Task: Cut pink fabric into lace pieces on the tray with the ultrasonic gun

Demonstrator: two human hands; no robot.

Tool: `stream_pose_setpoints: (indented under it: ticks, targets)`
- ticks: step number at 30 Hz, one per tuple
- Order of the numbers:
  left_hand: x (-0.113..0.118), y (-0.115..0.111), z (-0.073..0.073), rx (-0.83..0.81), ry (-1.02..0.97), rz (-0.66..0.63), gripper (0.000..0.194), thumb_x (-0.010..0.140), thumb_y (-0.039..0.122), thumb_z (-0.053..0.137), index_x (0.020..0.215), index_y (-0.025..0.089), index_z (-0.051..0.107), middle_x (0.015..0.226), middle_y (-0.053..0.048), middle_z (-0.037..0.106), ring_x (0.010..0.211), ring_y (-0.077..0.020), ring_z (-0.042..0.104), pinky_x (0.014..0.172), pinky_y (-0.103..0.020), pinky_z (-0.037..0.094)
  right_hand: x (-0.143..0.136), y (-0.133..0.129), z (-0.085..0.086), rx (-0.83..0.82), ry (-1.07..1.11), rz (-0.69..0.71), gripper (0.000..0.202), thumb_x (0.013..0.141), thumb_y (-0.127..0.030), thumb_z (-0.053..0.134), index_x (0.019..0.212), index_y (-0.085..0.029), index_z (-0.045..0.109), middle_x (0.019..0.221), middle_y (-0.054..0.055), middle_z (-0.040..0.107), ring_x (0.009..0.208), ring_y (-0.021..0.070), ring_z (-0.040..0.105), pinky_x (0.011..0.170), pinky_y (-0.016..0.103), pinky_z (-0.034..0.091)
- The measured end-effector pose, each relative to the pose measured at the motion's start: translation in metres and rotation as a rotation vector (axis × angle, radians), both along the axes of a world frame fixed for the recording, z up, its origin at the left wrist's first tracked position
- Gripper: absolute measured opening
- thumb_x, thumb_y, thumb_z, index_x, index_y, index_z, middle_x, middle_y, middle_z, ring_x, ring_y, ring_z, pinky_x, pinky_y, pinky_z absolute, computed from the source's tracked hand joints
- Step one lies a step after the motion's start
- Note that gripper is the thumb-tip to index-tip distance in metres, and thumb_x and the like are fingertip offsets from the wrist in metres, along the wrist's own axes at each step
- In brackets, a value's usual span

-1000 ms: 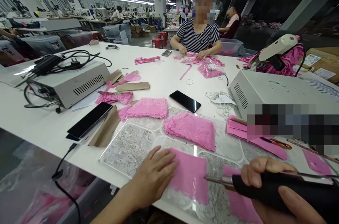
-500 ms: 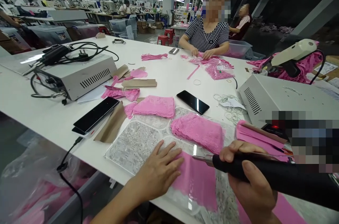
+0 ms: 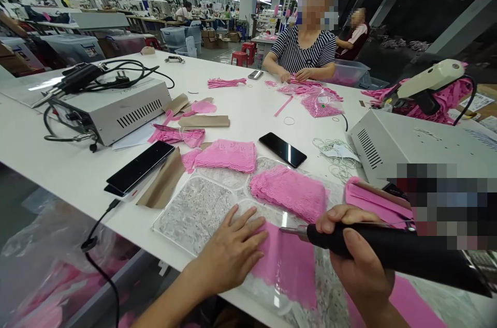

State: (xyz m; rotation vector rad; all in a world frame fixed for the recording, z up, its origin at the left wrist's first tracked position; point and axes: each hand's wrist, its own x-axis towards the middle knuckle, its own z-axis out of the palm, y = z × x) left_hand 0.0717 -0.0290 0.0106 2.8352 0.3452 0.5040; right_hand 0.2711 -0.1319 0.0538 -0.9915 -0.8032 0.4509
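Observation:
My left hand [image 3: 233,250] lies flat with its fingers spread, pressing on the left edge of a pink fabric piece [image 3: 293,266]. The fabric rests on a clear plastic-covered board [image 3: 194,206] with a grey speckled pattern. My right hand [image 3: 361,255] is wrapped around a black handheld tool [image 3: 373,242] with a slim metal tip [image 3: 293,231]. This tip is over the fabric's upper part, just right of my left fingertips; whether it touches, I cannot tell. Beyond it are a pink lace stack [image 3: 291,191] and a second lace stack [image 3: 227,155].
A grey metal box [image 3: 132,110] with a corded tool stands left, another grey box [image 3: 427,136] right. Phones [image 3: 282,149], brown card [image 3: 161,183] and elastic loops [image 3: 337,154] lie about. Across the white table a person in a striped shirt [image 3: 303,54] handles pink strips.
My right hand and the black tool have shifted slightly left, the tip staying over the fabric. My left hand has hardly moved. The person opposite has moved their hands a little.

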Motion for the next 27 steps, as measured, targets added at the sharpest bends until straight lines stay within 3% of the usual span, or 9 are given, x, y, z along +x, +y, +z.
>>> stream_pose_setpoints:
  ticks: [5, 11, 27]
  targets:
    - [0.001, 0.0, 0.002, 0.026, 0.028, -0.017, 0.031, 0.096, 0.022, 0.048, 0.124, 0.017, 0.059, 0.138, -0.009, 0.054, 0.136, -0.0327, 0.04, 0.11, -0.061, 0.031, 0.007, -0.003, 0.003, 0.016, 0.03, -0.032, 0.007, 0.078, -0.024, 0.062, 0.085, -0.021, 0.06, 0.08, 0.001, 0.056, 0.061, 0.0112, 0.055, 0.057, 0.029, 0.052]
    - [0.001, 0.001, 0.003, 0.027, 0.039, -0.017, 0.032, 0.096, 0.024, 0.048, 0.126, 0.019, 0.059, 0.139, -0.008, 0.053, 0.136, -0.0311, 0.04, 0.112, -0.058, 0.03, 0.024, -0.018, 0.011, 0.029, 0.051, -0.124, 0.006, 0.072, -0.022, 0.063, 0.078, -0.019, 0.062, 0.072, 0.0, 0.057, 0.054, 0.0104, 0.053, 0.051, 0.027, 0.05]
    - [0.001, 0.003, 0.002, 0.062, -0.001, -0.024, 0.032, 0.095, 0.022, 0.049, 0.126, 0.019, 0.059, 0.138, -0.007, 0.054, 0.138, -0.0277, 0.036, 0.116, -0.054, 0.024, 0.019, -0.017, 0.001, 0.008, 0.044, -0.101, 0.005, 0.077, -0.023, 0.062, 0.08, -0.021, 0.059, 0.077, 0.0, 0.055, 0.059, 0.0115, 0.054, 0.054, 0.029, 0.052]
